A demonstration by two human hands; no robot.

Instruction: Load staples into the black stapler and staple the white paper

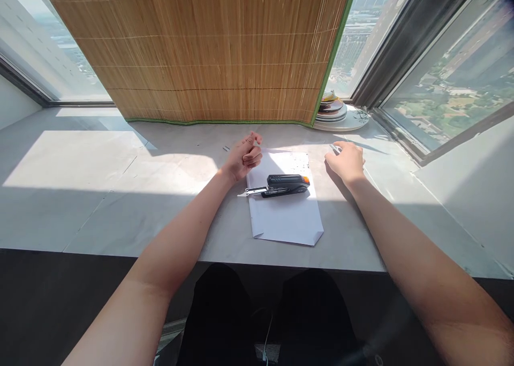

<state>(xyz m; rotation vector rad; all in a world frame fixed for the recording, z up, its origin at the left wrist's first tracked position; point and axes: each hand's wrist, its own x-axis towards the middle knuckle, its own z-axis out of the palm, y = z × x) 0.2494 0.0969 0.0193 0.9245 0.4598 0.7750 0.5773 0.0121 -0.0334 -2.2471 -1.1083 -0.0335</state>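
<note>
A black stapler (287, 185) with an orange button lies opened out on white sheets of paper (285, 219), its metal part pointing left. My left hand (244, 156) is closed in a loose curl at the upper left edge of the paper; whatever it may hold is hidden. Small thin metal-coloured pieces (226, 148) rest on the surface just left of that hand. To the right of the paper, my right hand (346, 160) pinches a small silvery strip (334, 149), which looks like staples.
The pale ledge (160, 168) runs under a window. A bamboo blind (209, 50) hangs over its back edge. Stacked plates (331, 112) stand at the back right, by the window frame (401, 45). My knees are below the front edge.
</note>
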